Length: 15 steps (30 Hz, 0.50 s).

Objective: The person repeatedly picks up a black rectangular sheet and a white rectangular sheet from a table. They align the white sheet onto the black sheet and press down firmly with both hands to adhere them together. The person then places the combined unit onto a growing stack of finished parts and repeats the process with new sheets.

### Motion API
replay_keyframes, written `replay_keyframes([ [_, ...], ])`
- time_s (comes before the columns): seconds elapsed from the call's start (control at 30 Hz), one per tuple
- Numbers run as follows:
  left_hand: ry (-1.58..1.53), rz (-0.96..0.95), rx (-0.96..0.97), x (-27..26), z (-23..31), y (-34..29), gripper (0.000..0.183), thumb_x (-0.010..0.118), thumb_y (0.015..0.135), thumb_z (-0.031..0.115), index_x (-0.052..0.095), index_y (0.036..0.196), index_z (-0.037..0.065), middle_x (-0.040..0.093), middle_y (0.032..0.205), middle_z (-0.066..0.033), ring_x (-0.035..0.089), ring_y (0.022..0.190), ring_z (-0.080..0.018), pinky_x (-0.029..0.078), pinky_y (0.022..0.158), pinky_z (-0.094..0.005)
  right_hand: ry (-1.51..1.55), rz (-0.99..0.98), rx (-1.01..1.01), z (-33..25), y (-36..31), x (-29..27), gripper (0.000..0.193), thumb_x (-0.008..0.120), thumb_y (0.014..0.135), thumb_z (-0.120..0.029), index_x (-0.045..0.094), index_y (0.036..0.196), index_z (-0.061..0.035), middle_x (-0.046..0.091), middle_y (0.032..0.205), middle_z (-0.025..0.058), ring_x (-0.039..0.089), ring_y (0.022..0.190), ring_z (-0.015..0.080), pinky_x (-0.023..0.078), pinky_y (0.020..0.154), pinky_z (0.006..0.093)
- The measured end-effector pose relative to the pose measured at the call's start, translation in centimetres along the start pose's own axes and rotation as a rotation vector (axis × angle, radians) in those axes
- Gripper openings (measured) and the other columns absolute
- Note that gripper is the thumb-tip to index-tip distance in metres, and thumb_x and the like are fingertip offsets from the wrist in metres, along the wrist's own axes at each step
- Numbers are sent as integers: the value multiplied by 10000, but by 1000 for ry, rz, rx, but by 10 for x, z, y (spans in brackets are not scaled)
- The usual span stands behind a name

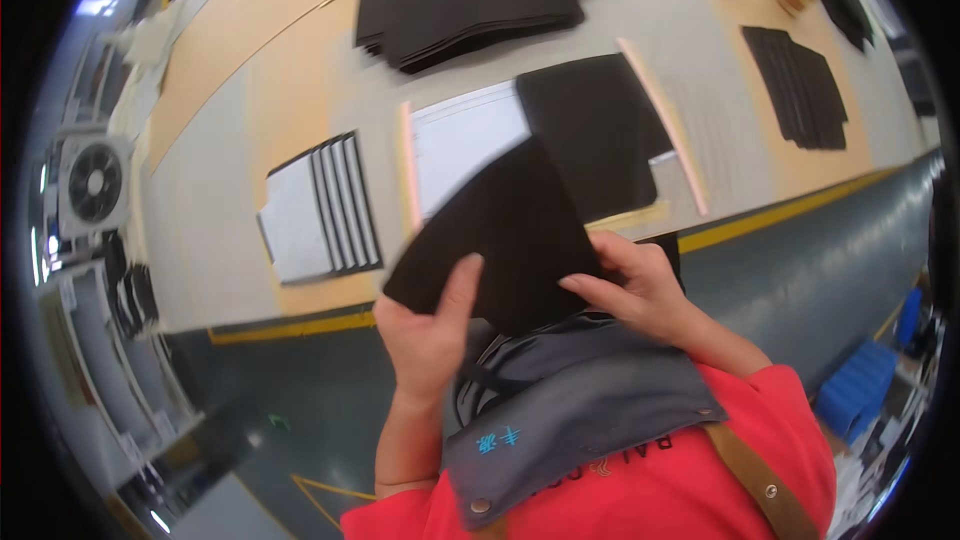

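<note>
A flat black panel [510, 230] is held up in front of me, over the table's near edge. My left hand [425, 325] grips its left lower corner, thumb on top. At its right edge, my right hand [635, 285] pinches it between thumb and fingers. Behind it on the table lies a white sheet with printed lines [465, 130]. A second black panel [590, 130] covers the sheet's right part. Pink strips [660, 120] run along both sides of this layout.
A thick stack of black panels [470, 0] sits at the table's far side. Overlapping white-faced pieces with black edges [315, 205] lie to the left, and overlapping black pieces [797, 90] to the right. Yellow tape [780, 215] marks the near edge. A fan [95, 180] stands far left.
</note>
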<state>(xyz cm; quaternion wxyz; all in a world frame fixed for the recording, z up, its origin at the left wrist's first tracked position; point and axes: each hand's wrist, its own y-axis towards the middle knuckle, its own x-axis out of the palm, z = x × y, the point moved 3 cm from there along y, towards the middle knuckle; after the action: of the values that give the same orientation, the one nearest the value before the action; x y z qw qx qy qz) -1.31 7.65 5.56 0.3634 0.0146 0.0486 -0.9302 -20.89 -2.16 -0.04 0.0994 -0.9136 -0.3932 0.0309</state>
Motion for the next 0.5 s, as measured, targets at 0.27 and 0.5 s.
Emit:
replay_keyframes([
  [0.27, -31, -231, -180, 18, -29, 57, 285, 805, 945, 28, 722, 1210, -37, 770, 1113, -83, 716, 971, -137, 578, 872, -279, -161, 87, -1, -7, 23, -13, 666, 781, 975, -170, 484, 1549, -10, 658, 927, 91, 617, 736, 133, 532, 663, 276],
  [0.5, -62, -174, -249, -7, -30, 72, 389, 812, 911, -24, 681, 1277, -45, 748, 1170, -111, 723, 1022, -185, 591, 917, -316, -327, 64, -66, -16, 35, -27, 610, 771, 973, -168, 535, 1525, -60, 697, 1077, 132, 680, 812, 217, 573, 719, 326],
])
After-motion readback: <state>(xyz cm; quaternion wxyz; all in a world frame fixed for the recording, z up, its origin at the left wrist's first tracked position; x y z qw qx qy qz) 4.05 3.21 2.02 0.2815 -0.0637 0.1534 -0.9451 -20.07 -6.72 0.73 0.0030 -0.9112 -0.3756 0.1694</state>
